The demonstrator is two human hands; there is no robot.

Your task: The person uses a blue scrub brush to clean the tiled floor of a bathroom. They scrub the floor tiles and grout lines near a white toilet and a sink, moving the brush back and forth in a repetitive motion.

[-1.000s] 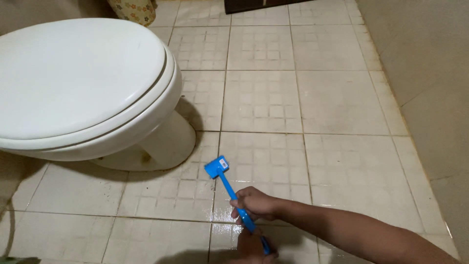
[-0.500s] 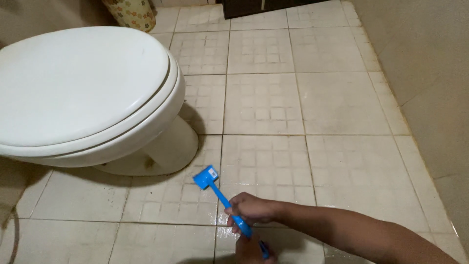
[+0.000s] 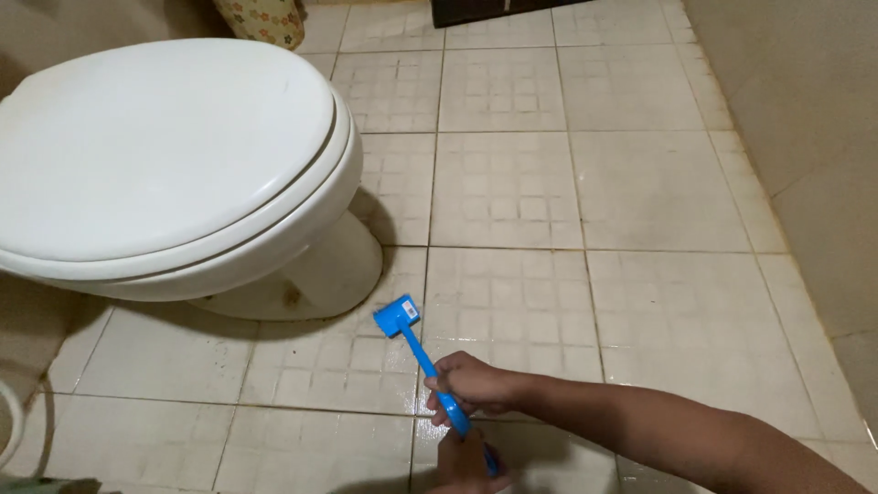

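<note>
Gripping a blue brush with both hands, the person works low on the wet tiled floor. In the head view, the right hand is clenched round the mid-handle, and the left hand, near the bottom edge, is closed on the handle's end. The brush head rests on the tiles just near-right of the toilet base. Compared with a second ago, the head has moved left, closer to the base, so the scrubbing appears to be shifting toward the stained foot of the toilet. A flowered bin stands far left.
</note>
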